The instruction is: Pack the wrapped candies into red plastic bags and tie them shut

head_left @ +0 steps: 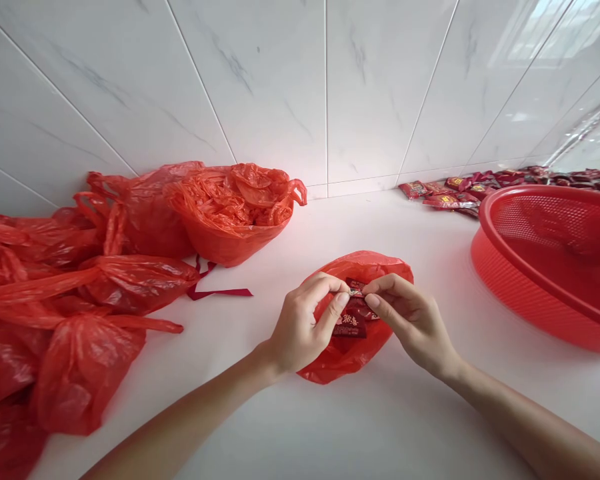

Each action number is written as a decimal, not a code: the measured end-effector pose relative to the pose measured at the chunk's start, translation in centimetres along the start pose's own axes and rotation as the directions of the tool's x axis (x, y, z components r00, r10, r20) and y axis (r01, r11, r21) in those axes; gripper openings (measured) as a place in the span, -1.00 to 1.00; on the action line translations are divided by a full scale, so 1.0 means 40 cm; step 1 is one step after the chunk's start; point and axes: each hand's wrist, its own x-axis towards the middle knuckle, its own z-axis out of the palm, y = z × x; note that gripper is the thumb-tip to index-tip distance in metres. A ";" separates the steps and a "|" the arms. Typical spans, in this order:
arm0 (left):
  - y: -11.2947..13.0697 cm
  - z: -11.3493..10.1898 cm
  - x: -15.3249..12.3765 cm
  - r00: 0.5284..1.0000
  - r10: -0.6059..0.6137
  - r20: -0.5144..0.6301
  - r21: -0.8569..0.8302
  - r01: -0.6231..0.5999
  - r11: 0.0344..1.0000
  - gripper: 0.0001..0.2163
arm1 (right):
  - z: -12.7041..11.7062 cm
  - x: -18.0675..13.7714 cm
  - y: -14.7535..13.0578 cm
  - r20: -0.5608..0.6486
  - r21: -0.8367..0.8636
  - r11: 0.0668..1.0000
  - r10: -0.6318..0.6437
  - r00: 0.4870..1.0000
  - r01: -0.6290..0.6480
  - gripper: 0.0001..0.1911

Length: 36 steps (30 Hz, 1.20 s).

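Observation:
Over an open red plastic bag [325, 367] on the white surface, my left hand [307, 323] and my right hand [417, 323] meet fingertip to fingertip. Between their pinched thumbs and forefingers is a small shiny wrapped packet [356, 292], mostly covered by the fingers. Each hand grips one end of it. Inside the bag, just below my fingers, lie several dark red packets [350, 325] with light printed characters. The bag's mouth faces up and its rim is spread wide.
Several tied red plastic bags [87, 367] pile up at the left, beside an open bag [235, 213] stuffed with crumpled red plastic. A dark red ribbon [223, 292] lies near them. A red mesh basket [525, 280] stands right, before scattered red packets [445, 200] along the tiled wall.

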 end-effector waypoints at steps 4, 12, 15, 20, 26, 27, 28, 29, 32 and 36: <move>-0.005 0.004 -0.004 0.999 0.039 0.029 0.033 -0.040 0.999 -0.88 | -0.003 -0.001 0.006 -0.003 -0.122 0.992 -0.041 0.999 0.041 -0.81; 0.014 -0.002 -0.002 0.943 -0.289 0.163 -0.245 0.323 0.914 -0.79 | -0.001 0.002 -0.003 0.004 -0.056 0.997 -0.053 0.999 0.053 -0.77; 0.017 0.000 -0.001 0.942 -0.306 0.135 -0.325 0.334 0.885 -0.79 | -0.008 0.005 -0.001 -0.004 -0.055 0.995 -0.084 0.996 0.083 -0.80; -0.006 0.017 -0.004 0.919 -0.383 0.090 -0.417 0.384 0.824 -0.76 | -0.017 0.012 0.013 0.062 -0.111 0.990 -0.080 0.995 0.087 -0.83; -0.045 0.034 -0.011 0.899 -0.438 0.020 -0.428 0.404 0.808 -0.81 | -0.015 0.037 0.036 0.070 0.013 0.999 0.045 0.997 -0.046 -0.74; -0.048 0.033 -0.011 0.904 -0.428 -0.004 -0.415 0.388 0.823 -0.82 | -0.019 0.042 0.038 0.069 0.019 0.999 0.043 0.997 -0.044 -0.74; -0.049 0.030 -0.013 0.911 -0.413 -0.025 -0.390 0.371 0.843 -0.83 | -0.024 0.048 0.040 0.061 0.016 0.999 0.031 0.998 -0.032 -0.76; -0.050 0.025 -0.016 0.919 -0.393 -0.041 -0.348 0.355 0.868 -0.84 | -0.030 0.053 0.042 0.051 -0.001 1.000 0.007 0.999 -0.007 -0.79; -0.040 0.001 -0.035 0.952 -0.305 -0.031 -0.106 0.300 0.948 -0.72 | -0.050 0.066 0.049 0.047 -0.185 0.977 -0.098 0.994 0.105 -0.86; -0.008 -0.033 -0.081 0.986 -0.151 0.069 0.266 0.128 0.955 -0.69 | -0.069 0.071 0.054 0.094 -0.483 0.833 -0.256 0.962 0.269 -0.80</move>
